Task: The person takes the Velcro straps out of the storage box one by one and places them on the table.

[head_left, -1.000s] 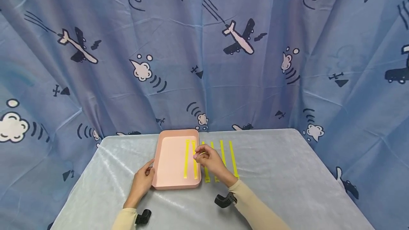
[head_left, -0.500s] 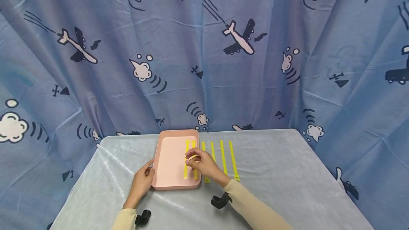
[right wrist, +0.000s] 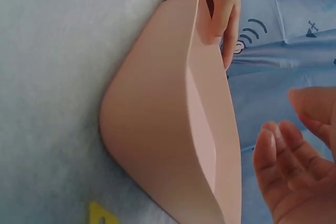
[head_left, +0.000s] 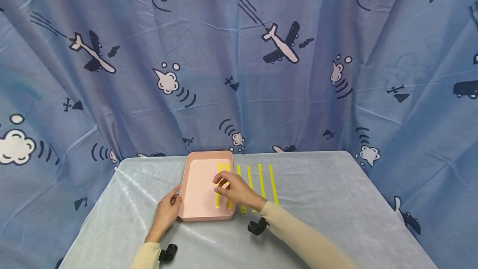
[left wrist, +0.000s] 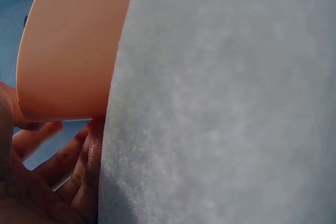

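Note:
A pink rectangular tray [head_left: 198, 190] sits on the table. My left hand [head_left: 166, 213] holds its left side, the thumb at the rim and the other fingers along the outer wall in the left wrist view. Two narrow yellow strips [head_left: 218, 198] lie lengthwise in the right half of the tray. My right hand [head_left: 239, 190] hovers over that half, partly covering the strips. In the right wrist view its loosely bent fingers [right wrist: 265, 148] and thumb stand apart with nothing between them. Several more yellow strips [head_left: 261, 179] lie side by side on the table, right of the tray.
The table [head_left: 325, 202] has a pale grey plush cover. Behind it hangs a blue curtain [head_left: 209, 107] printed with planes and clouds. A wider, notched yellow strip end [right wrist: 100, 214] shows beside the tray in the right wrist view. Black cameras [head_left: 257, 226] are worn on both wrists.
My right hand has moved left over the tray, and its thumb and fingers have spread apart. The left hand has stayed at the tray's side. The strips lie as before.

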Demonstrator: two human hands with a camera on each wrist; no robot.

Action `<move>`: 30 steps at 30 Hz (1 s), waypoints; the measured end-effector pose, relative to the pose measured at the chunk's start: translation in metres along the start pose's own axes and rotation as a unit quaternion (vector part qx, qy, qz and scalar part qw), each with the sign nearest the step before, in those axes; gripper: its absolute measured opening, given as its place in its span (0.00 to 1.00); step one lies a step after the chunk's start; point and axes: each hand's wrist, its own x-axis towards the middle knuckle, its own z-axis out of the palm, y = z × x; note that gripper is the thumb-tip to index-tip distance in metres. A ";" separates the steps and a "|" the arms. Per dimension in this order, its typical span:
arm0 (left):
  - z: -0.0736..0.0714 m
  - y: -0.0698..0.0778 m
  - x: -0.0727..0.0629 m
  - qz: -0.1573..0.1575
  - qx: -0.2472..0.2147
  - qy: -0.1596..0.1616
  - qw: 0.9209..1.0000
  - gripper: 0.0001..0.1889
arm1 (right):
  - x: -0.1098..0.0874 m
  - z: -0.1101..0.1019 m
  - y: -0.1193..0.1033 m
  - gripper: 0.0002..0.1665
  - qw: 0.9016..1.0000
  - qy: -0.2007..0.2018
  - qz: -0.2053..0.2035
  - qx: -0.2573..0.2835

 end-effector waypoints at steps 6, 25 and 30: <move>0.000 0.001 0.001 0.004 -0.002 0.002 1.000 0.23 | 0.006 -0.003 0.003 0.12 0.998 -0.025 -0.025 -0.045; -0.001 0.001 -0.001 0.003 0.016 0.006 1.000 0.23 | 0.021 0.003 0.009 0.15 0.948 -0.068 -0.109 -0.292; 0.001 0.001 0.000 -0.001 0.015 -0.002 1.000 0.23 | 0.023 0.004 0.010 0.14 0.930 -0.081 -0.136 -0.333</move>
